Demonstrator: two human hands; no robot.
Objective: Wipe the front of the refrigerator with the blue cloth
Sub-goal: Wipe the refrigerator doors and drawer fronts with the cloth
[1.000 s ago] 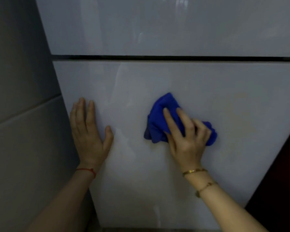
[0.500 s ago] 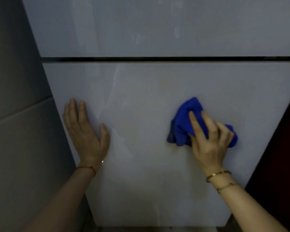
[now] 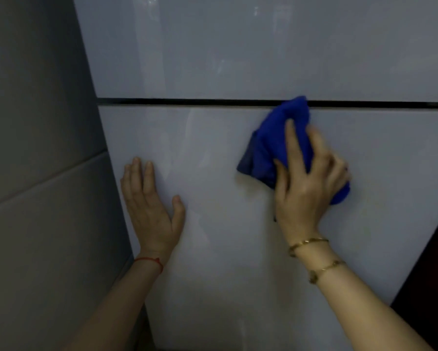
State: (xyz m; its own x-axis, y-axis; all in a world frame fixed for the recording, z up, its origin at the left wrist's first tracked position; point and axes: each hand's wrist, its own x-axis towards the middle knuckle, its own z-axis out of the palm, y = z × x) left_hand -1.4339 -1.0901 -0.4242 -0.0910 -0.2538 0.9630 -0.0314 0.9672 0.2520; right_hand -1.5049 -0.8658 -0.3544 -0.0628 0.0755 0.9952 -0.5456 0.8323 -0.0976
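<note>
The refrigerator front is glossy white, with a lower door (image 3: 228,262) and an upper door (image 3: 238,46) split by a thin black gap (image 3: 187,101). A bunched blue cloth (image 3: 271,148) lies against the lower door, its top corner reaching over the gap. My right hand (image 3: 306,191) grips the cloth and presses it to the door, fingers bent over the bunch. Further left, my left hand (image 3: 152,206) rests flat on the lower door near its left edge, fingers straight and thumb spread. A faint brownish smear (image 3: 248,188) shows just below the cloth.
A grey tiled wall (image 3: 35,186) runs along the refrigerator's left side. A dark surface (image 3: 433,287) borders the lower door at the right. Bracelets sit on the right wrist and a red string on the left wrist.
My right hand has carried the cloth to the right and then up the lower door until its corner reaches the black gap. My left hand stays flat in the same spot.
</note>
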